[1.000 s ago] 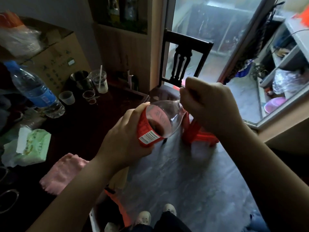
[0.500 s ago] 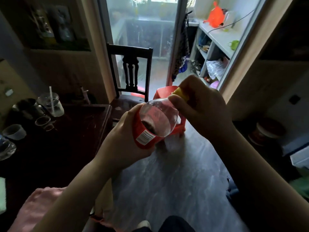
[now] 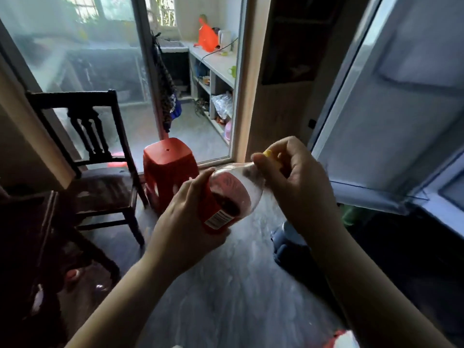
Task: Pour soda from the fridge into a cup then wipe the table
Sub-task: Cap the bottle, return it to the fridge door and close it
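I see the soda bottle (image 3: 233,197) held in mid-air at the centre of my view. It is tilted steeply, with its neck pointing up, to the right and away from me. It is clear plastic with a red label (image 3: 213,212) round its body, barcode facing me, and a little dark soda is pooled in the low side. My left hand (image 3: 185,222) grips the labelled body. My right hand (image 3: 296,177) pinches the yellow cap (image 3: 269,154) on its neck.
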Action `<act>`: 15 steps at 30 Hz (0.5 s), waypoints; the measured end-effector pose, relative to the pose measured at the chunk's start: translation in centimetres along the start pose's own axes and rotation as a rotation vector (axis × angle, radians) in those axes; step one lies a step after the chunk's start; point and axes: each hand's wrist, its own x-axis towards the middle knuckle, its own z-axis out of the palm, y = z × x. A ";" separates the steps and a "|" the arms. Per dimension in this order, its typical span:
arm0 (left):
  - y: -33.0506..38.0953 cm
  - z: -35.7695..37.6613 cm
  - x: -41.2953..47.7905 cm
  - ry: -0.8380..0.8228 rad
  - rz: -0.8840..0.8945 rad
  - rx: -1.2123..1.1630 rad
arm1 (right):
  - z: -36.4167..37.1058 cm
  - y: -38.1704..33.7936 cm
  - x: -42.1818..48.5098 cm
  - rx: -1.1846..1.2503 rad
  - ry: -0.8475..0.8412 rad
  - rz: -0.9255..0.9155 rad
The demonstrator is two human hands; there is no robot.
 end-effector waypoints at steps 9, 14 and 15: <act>13.5 12.1 -0.9 -0.292 0.196 -0.260 | -15.0 8.0 -8.3 0.121 0.086 0.175; 18.8 17.4 -1.2 -0.425 0.281 -0.338 | -20.8 11.3 -11.5 0.172 0.257 0.289; 19.5 18.4 -1.1 -0.441 0.291 -0.336 | -21.7 11.9 -11.9 0.169 0.271 0.305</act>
